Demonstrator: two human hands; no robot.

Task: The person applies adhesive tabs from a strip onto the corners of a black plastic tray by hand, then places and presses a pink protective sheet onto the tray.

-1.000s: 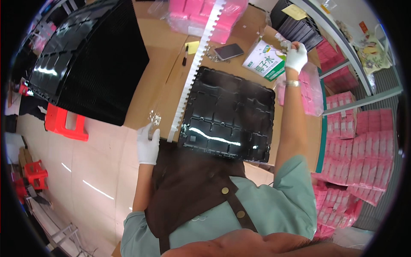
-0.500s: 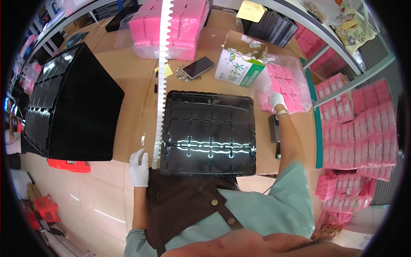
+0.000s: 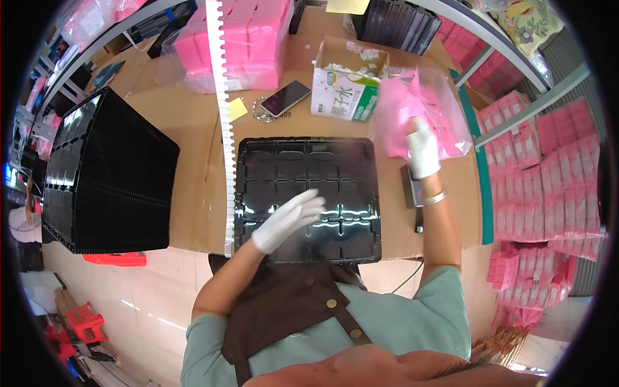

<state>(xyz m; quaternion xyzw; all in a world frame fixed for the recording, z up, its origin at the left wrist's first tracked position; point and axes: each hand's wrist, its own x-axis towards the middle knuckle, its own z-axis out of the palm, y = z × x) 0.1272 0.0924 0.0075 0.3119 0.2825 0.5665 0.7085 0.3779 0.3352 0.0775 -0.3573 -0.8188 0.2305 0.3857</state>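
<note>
A black compartment tray (image 3: 348, 168) lies on the cardboard-covered table in front of me. My left hand (image 3: 288, 220), in a white glove, hovers flat over the tray's near left part with fingers spread and holds nothing. My right hand (image 3: 422, 147), also gloved, grips a clear plastic bag of pink items (image 3: 405, 106) at the tray's far right corner; the bag is blurred. A bracelet sits on my right wrist.
A tall stack of black trays (image 3: 106, 174) stands at the left. A white toothed strip (image 3: 222, 97) runs along the tray's left side. Behind are a phone (image 3: 285, 98), an open carton (image 3: 348, 84), wrapped pink packs (image 3: 248, 39) and pink boxes (image 3: 548, 168) at the right.
My left hand rose from the table's near edge to above the tray. My right hand lifted the pink bag from the table. The view shifted toward the tray.
</note>
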